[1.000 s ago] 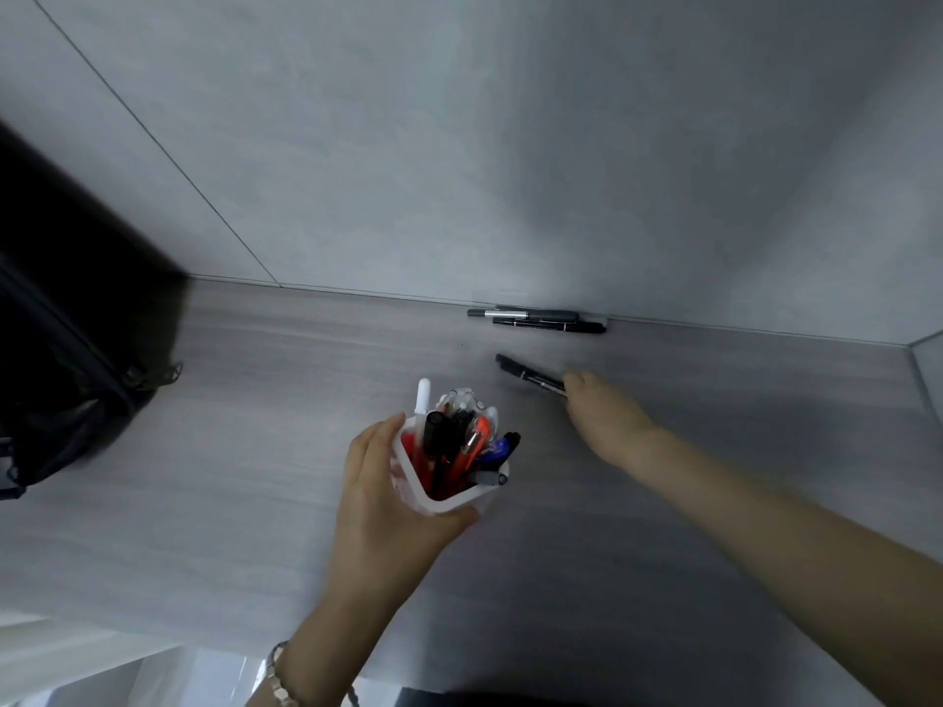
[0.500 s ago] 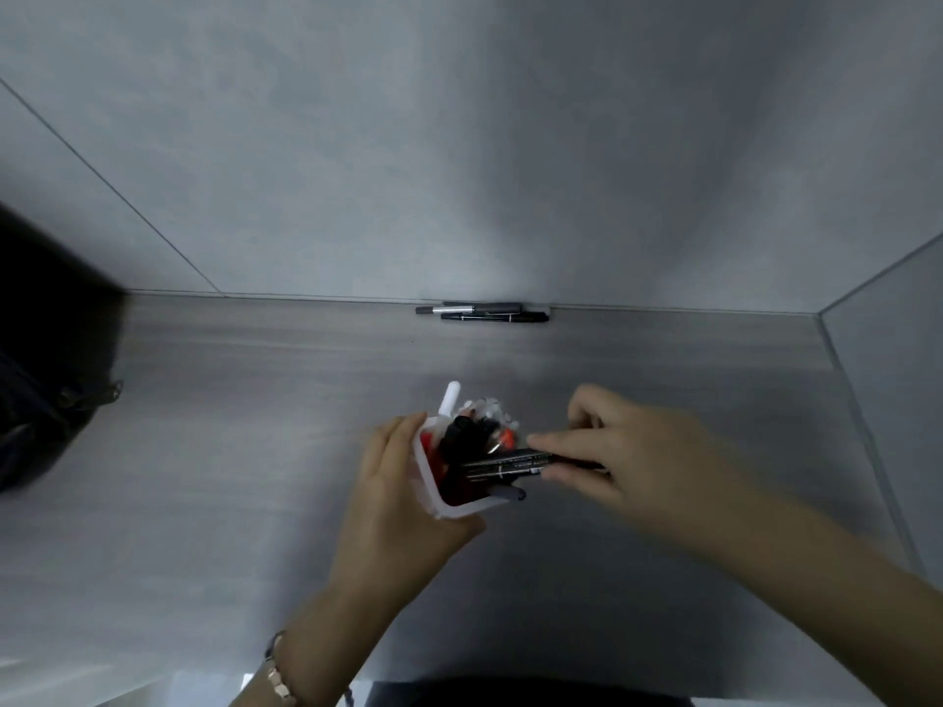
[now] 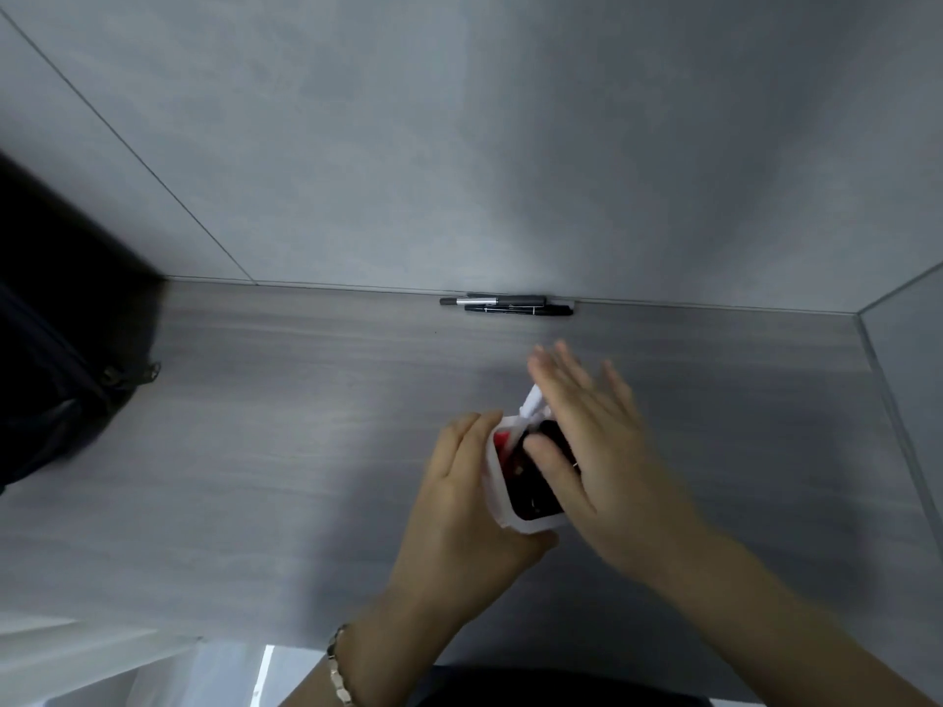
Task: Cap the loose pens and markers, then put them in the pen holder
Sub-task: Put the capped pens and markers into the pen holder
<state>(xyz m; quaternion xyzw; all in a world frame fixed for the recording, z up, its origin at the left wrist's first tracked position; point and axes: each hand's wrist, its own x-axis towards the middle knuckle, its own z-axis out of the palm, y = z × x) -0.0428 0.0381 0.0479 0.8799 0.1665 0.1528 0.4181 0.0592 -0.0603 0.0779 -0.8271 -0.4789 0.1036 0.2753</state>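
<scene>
A white pen holder (image 3: 497,494) full of black, red and white pens stands near the middle of the grey desk (image 3: 306,426). My left hand (image 3: 462,512) grips its left side. My right hand (image 3: 587,446) hovers over the holder's top with fingers straight and spread, its thumb touching the pen tops; it holds nothing. Two capped pens lie side by side against the back wall: a grey and silver pen (image 3: 492,301) and a black marker (image 3: 518,310).
A black bag (image 3: 56,349) sits on the desk at the far left. Grey walls close off the back and the right side (image 3: 908,359). The desk's front edge runs along the bottom, above a dark garment (image 3: 536,688).
My right hand picked up the black pen from the desk, brought it to the holder and let it go inside. It now has straight fingers over the pens. The left hand kept its grip.
</scene>
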